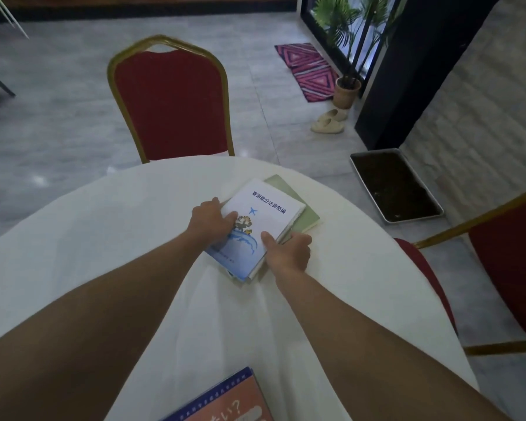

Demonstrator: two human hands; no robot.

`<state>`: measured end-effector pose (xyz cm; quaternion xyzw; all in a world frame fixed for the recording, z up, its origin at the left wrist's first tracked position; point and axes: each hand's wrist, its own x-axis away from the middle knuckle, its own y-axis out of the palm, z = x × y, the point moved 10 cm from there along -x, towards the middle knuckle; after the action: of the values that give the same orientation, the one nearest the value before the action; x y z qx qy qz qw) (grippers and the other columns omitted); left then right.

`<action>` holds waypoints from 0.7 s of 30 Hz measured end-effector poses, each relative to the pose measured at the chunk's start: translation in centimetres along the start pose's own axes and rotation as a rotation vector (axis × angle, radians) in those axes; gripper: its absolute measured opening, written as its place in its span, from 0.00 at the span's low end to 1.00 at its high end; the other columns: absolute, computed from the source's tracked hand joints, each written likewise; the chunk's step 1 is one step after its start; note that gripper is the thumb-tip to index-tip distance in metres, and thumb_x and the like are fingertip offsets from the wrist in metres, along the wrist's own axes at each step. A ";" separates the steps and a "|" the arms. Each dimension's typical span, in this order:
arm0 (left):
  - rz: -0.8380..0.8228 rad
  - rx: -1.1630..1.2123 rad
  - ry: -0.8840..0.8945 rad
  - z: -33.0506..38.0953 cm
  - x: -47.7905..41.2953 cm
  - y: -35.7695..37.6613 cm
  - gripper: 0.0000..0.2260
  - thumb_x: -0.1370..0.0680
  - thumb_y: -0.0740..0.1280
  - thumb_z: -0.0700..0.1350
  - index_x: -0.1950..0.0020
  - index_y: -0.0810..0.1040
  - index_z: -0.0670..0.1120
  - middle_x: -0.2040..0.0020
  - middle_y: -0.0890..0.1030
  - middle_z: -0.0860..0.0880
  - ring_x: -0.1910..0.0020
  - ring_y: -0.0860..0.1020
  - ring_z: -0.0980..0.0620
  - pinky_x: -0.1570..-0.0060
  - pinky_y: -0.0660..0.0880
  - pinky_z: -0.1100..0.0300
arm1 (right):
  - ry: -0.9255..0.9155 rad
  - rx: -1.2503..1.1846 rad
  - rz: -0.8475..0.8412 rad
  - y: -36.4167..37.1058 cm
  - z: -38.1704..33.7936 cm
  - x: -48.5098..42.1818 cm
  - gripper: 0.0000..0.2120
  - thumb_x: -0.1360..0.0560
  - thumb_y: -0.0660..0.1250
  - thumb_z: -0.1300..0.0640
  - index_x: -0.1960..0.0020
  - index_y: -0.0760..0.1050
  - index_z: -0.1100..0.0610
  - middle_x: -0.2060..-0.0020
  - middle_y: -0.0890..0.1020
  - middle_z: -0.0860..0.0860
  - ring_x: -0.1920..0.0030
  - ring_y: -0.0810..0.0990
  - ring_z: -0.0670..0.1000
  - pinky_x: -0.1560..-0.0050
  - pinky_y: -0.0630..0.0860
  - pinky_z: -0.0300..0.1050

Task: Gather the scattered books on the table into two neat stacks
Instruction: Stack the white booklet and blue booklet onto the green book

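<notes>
Fingers of both hands, left (pixel 211 220) and right (pixel 289 250), clamp the white book (pixel 261 220) atop a stack near the worktop's (pixel 104 226) far edge; thin, light, glossy paperbacks, likely slippery: grip side edges.

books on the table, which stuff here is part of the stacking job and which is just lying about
Part of the job:
white book, held by left hand and right hand
green book beneath it
orange book at the near edge

Lying about:
red chair
soil tray
slippers
potted plant
rug

Stack of books (pixel 263 220) mid-table (pixel 104 226), another book (pixel 225 399) nearer.
</notes>
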<state>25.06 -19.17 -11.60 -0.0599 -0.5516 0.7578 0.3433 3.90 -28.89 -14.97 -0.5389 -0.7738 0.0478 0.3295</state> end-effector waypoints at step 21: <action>-0.228 -0.018 -0.076 5.7 17.0 8.9 0.28 0.23 0.59 0.63 0.31 0.69 0.44 0.37 0.72 0.40 0.37 0.74 0.39 0.35 0.70 0.49 | 0.001 0.247 -0.192 -13.1 7.4 1.8 0.22 0.33 0.67 0.51 0.41 0.81 0.56 0.45 0.84 0.58 0.39 0.79 0.61 0.40 0.79 0.54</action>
<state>5.40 -15.14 -12.33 0.0288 -0.5742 0.7105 0.4058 -11.11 -30.65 -14.29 -0.4180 -0.8098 0.1106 0.3966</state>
